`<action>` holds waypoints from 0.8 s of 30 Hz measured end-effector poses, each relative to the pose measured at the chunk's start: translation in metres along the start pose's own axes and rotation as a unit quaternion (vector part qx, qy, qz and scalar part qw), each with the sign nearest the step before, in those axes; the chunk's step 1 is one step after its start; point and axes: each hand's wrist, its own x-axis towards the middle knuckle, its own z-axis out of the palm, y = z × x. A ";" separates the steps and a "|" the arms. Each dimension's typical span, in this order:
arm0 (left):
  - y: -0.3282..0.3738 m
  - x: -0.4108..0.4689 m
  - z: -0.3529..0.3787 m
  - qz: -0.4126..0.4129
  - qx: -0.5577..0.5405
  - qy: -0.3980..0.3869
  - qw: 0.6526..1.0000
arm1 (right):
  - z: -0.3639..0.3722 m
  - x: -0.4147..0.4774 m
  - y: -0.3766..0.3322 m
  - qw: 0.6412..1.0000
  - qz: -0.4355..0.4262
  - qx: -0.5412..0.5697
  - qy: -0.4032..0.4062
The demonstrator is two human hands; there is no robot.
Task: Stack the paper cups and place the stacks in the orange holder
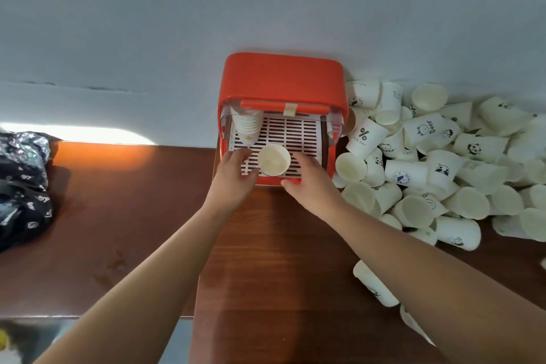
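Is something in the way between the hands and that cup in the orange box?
No, nothing visible. The cup stands in the holder, with the left hand and right hand close on either side. The stack sits further back, to the left.

One wide-angle head-worn view looks forward and steeply down onto the desk [266,260], facing the wall [147,23]; close in
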 end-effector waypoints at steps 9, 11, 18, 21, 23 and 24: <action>0.029 -0.075 0.032 0.113 0.048 -0.162 0.979 | -0.044 -0.167 0.068 0.985 0.153 -0.016 0.083; 0.040 -0.090 0.053 0.117 0.054 -0.211 0.969 | -0.044 -0.203 0.089 0.977 0.184 -0.009 0.104; 0.072 -0.135 0.129 0.157 0.110 -0.305 0.933 | -0.032 -0.277 0.149 0.967 0.225 -0.077 0.091; 0.079 -0.145 0.161 0.231 0.158 -0.318 0.906 | -0.028 -0.285 0.176 0.975 0.178 -0.122 0.048; 0.082 -0.151 0.180 0.263 0.198 -0.319 0.889 | -0.027 -0.286 0.188 0.978 0.125 -0.167 0.030; 0.083 -0.153 0.189 0.274 0.222 -0.315 0.881 | -0.026 -0.285 0.195 0.977 0.100 -0.188 0.018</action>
